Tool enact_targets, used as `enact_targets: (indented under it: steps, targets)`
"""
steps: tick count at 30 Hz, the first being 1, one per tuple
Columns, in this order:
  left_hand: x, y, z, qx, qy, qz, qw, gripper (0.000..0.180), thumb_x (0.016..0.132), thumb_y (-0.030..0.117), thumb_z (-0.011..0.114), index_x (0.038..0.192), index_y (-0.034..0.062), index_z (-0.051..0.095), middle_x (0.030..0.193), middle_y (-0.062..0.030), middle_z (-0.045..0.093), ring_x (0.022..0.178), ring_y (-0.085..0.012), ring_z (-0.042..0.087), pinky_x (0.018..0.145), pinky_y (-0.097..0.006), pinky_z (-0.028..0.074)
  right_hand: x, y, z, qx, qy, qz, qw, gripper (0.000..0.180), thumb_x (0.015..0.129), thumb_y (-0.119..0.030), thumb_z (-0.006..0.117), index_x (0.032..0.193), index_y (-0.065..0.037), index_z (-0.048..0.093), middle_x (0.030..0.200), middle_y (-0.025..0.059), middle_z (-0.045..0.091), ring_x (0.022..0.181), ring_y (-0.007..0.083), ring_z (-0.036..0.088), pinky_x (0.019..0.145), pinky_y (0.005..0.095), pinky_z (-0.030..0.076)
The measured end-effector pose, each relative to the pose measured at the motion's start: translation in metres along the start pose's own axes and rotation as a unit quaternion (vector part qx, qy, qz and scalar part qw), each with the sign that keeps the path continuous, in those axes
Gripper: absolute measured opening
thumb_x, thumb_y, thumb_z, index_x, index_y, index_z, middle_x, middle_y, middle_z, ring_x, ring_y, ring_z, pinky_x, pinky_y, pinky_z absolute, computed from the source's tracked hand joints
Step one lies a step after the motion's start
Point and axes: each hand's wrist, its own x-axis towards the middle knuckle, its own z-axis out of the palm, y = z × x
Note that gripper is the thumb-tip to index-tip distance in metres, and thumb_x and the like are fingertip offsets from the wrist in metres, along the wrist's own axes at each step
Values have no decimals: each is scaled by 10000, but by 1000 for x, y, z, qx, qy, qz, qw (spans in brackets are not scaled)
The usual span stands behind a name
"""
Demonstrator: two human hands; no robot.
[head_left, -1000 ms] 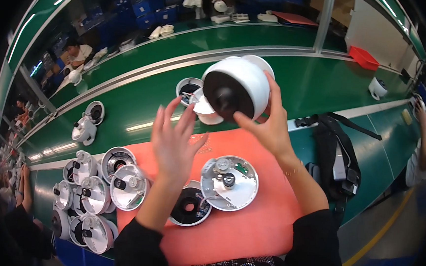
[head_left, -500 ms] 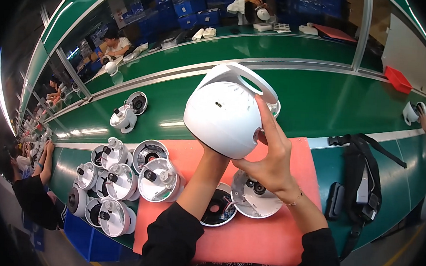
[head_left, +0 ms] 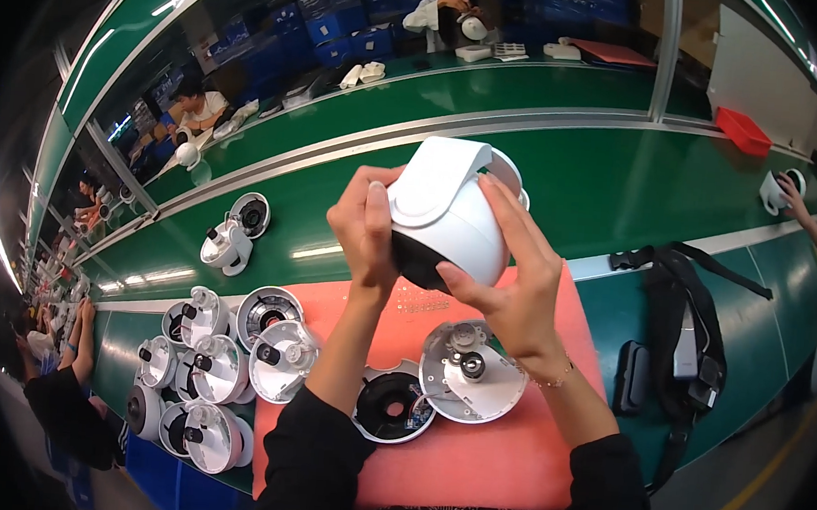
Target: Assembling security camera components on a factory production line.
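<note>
Above the pink foam pad [head_left: 479, 468], I hold a white, rounded camera housing [head_left: 472, 223] with a curved bracket and a dark front. My left hand [head_left: 365, 228] grips its left side by the bracket's rounded end. The fingers of my right hand [head_left: 527, 287] lie along the right side, thumb under the lower edge. Below my hands, an opened camera lies on the pad: a white half [head_left: 447, 386] with a lens in it, and a black-lined half [head_left: 382, 395] with a circuit board. Small clear dots [head_left: 424, 301] lie on the pad's far part.
Several opened white camera housings [head_left: 220, 370] crowd the left of the pad. Another opened one [head_left: 229, 242] sits on the green belt [head_left: 335, 217]. To the right lie a black strap bag [head_left: 677, 340] and a dark case [head_left: 634, 375]. A co-worker's hand [head_left: 793, 201] holds a housing far right.
The housing has turned in my hands, so the bracket's rounded end and dark front now show. My left hand has come up onto its left side. The view has shifted slightly.
</note>
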Motion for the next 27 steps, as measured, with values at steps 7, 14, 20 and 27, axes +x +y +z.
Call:
enact_targets:
  steps: [7, 14, 20, 27]
  targets:
    - [11, -2, 24, 24, -25, 70, 997, 301, 824, 225, 444, 801, -32, 599, 577, -84, 549, 504, -118, 475, 490, -252, 381, 9, 15, 0, 28, 61, 14, 998, 782, 614, -358, 766, 1196, 38, 424, 1176, 232, 470, 1032, 330, 523, 846, 373, 434]
    - [8, 20, 46, 51, -62, 119, 990, 235, 772, 171, 514, 845, -32, 608, 707, -129, 620, 621, -166, 601, 602, -254, 457, 13, 33, -22, -39, 123, -39, 991, 766, 585, -393, 779, 1139, 32, 462, 993, 192, 582, 862, 299, 606, 725, 338, 492]
    - [15, 16, 42, -140, -349, -147, 915, 790, 703, 301, 675, 1334, 49, 272, 1221, -163, 456, 1081, -237, 486, 845, -326, 430, 23, 55, -40, 322, 138, 292, 890, 495, 817, -386, 587, 1102, 5, 482, 987, 75, 562, 902, 116, 534, 770, 239, 445]
    - [-17, 8, 46, -149, -255, -385, 874, 909, 664, 386, 682, 1342, 109, 144, 1224, -160, 361, 1105, -281, 438, 779, -432, 447, 19, 79, -28, 451, 21, 461, 764, 470, 845, -487, 473, 1092, -91, 532, 985, 41, 586, 844, 86, 580, 637, 228, 500]
